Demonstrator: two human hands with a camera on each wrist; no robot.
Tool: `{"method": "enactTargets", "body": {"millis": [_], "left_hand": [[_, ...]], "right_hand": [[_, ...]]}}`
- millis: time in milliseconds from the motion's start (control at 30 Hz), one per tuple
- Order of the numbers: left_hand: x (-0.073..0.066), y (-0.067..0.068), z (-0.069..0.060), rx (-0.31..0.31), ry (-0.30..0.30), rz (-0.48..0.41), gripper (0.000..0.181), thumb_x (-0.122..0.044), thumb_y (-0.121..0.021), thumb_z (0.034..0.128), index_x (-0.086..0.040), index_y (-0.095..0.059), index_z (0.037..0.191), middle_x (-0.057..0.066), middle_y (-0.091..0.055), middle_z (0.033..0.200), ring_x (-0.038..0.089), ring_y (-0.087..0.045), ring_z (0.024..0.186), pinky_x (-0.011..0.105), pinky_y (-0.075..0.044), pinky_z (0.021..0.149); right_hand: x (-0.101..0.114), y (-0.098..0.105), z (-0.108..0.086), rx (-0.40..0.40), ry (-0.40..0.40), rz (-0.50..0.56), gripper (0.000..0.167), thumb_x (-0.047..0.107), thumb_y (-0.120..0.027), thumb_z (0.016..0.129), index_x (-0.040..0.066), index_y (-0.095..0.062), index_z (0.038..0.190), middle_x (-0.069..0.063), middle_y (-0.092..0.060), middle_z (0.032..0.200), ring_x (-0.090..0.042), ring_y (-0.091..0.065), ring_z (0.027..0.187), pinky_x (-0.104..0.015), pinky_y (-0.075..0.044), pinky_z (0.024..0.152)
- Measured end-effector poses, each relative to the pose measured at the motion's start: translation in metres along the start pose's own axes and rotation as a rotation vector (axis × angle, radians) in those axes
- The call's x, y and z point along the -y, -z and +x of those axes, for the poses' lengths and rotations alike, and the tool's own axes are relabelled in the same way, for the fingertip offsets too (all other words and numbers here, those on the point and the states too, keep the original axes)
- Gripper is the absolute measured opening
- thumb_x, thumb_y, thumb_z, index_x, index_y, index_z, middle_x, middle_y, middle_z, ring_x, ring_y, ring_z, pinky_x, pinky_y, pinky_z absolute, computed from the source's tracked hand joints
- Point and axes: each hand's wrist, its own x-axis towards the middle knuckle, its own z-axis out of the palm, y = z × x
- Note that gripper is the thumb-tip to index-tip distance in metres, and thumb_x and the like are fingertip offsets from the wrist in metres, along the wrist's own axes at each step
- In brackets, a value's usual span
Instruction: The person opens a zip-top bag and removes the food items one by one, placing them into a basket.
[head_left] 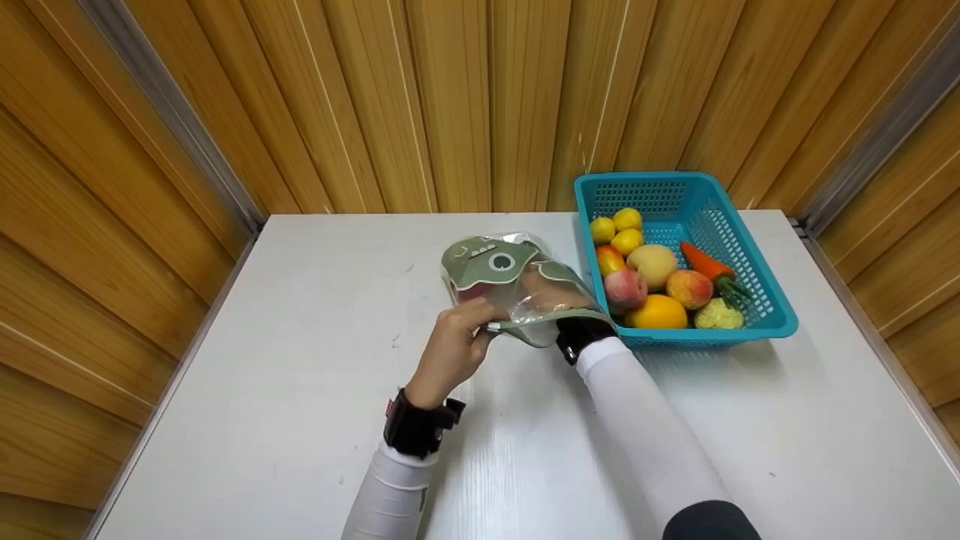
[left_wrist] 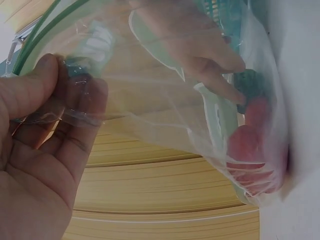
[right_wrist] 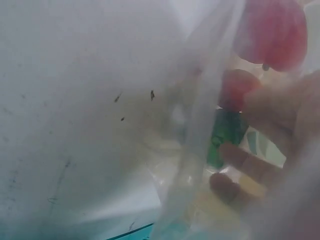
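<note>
A clear zip bag [head_left: 480, 262] with a green animal-face print stands mid-table. My left hand [head_left: 452, 349] pinches its green-edged mouth between thumb and fingers. My right hand [head_left: 553, 291] is inside the bag, seen through the plastic. In the left wrist view, red rounded pieces [left_wrist: 245, 145] and a dark green piece [left_wrist: 249, 82] lie at the bag's bottom. The fingers of the right hand [left_wrist: 200, 45] reach to the green piece, spread and loosely bent. In the right wrist view, a large red fruit-like piece [right_wrist: 272, 32] with a short stem lies beyond them; haze blurs the contact.
A teal plastic basket [head_left: 750, 277] stands at the right, beside the bag. It holds lemons [head_left: 628, 241], peaches [head_left: 625, 289], an orange [head_left: 657, 312], a carrot [head_left: 705, 261] and a pale green vegetable [head_left: 718, 315]. Wooden panels [head_left: 450, 105] border the white table [head_left: 300, 360].
</note>
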Motion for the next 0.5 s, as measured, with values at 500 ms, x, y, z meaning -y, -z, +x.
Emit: {"method": "enactTargets", "body": {"millis": [500], "left_hand": [[-0.0053, -0.0006, 0.001, 0.003, -0.014, -0.019, 0.024, 0.017, -0.066, 0.0824, -0.004, -0.076, 0.09, 0.005, -0.071, 0.088, 0.016, -0.068, 0.085, 0.031, -0.057, 0.079]], "right_hand": [[0.0017, -0.001, 0.0004, -0.121, -0.002, -0.06, 0.048, 0.029, -0.058, 0.102, 0.009, -0.056, 0.146, -0.017, -0.06, 0.142, -0.035, -0.056, 0.129, -0.05, -0.042, 0.114]]}}
